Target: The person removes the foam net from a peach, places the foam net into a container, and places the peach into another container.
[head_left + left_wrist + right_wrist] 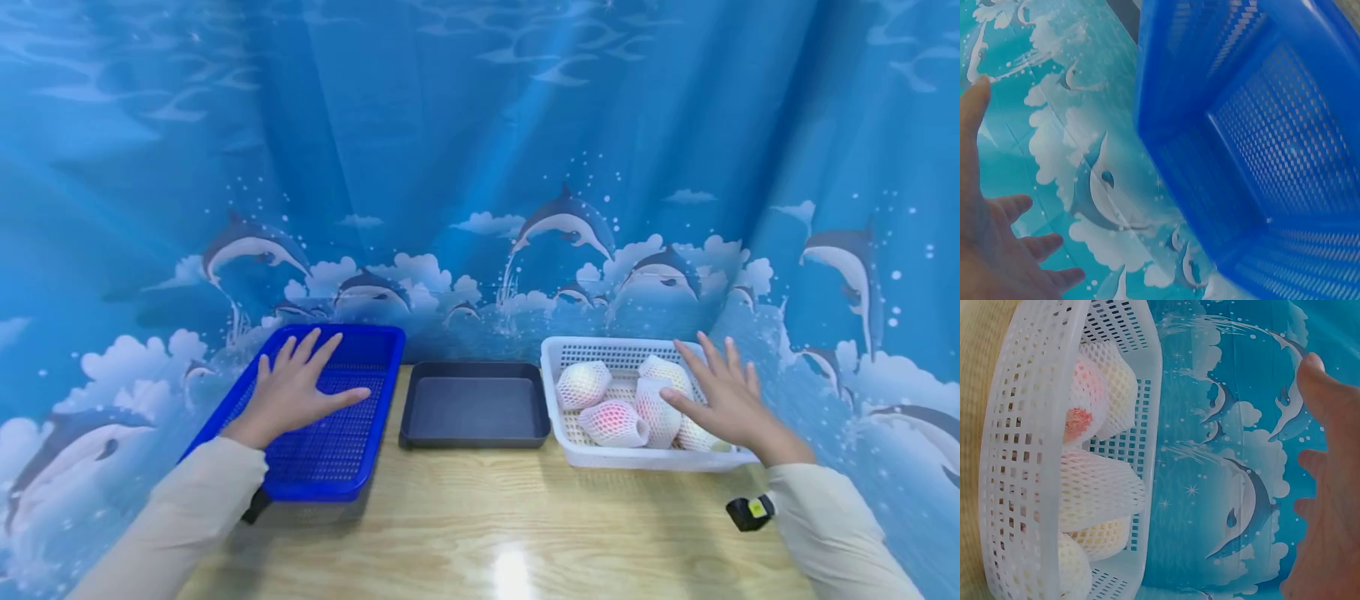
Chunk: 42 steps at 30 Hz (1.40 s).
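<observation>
My left hand, fingers spread, is held above the blue plastic basket; nothing is in its grasp. In the left wrist view the mesh inside of that basket shows bare. On the other side, my right hand hovers with spread fingers over the right end of the white basket, also holding nothing. Several round fruits in white foam net sleeves lie in the white basket, among them a pinkish one at the front and a pale one at the back left. The right hand partly hides the basket's right end.
Between the two baskets sits a shallow dark grey tray. All three stand on a light wood table. Right behind them hangs a blue curtain printed with dolphins, which also runs along both sides.
</observation>
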Available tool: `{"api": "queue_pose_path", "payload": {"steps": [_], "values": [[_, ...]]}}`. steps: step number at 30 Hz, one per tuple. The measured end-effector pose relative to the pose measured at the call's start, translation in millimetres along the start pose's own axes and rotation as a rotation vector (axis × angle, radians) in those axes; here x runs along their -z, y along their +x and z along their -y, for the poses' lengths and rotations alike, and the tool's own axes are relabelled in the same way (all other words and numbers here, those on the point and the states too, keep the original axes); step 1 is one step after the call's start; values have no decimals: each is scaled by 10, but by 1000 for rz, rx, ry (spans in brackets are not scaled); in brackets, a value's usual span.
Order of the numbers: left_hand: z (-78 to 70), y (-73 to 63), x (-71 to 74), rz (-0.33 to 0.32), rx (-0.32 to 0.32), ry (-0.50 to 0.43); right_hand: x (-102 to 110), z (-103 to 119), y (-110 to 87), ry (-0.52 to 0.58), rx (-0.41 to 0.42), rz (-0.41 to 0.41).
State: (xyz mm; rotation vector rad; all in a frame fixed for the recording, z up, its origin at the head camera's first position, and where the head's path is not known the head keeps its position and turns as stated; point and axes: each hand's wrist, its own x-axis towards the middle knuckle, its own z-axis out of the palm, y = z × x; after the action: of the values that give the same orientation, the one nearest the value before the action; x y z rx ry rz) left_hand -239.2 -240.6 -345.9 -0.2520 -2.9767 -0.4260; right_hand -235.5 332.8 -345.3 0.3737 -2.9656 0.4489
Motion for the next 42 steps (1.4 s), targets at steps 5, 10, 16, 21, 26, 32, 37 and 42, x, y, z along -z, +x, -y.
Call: {"api": "queue_pose_path", "payload": {"steps": [5, 10, 16, 21, 26, 32, 37, 42], "values": [[-90, 2, -155, 1, -3, -36, -96, -1, 30, 30, 8, 7], [-195, 6, -333, -5, -11, -79, -231, -3, 96, 44, 33, 9], [-372, 0, -516, -8, -23, -108, -365, 25, 139, 76, 38, 34], [-502, -5, -679, 9, -40, -159, -509, -12, 163, 143, 64, 31], [-594, -15, -844, 17, -72, -232, -701, -80, 197, 243, 53, 48], [-685, -41, -1004, 31, -73, -267, -875, -121, 232, 331, 45, 57], [-798, -69, -1125, 40, -68, -375, -976, -141, 238, 405, 32, 59], [-887, -100, -1264, 31, -92, -449, -1056, -127, 268, 476, -19, 107]]}}
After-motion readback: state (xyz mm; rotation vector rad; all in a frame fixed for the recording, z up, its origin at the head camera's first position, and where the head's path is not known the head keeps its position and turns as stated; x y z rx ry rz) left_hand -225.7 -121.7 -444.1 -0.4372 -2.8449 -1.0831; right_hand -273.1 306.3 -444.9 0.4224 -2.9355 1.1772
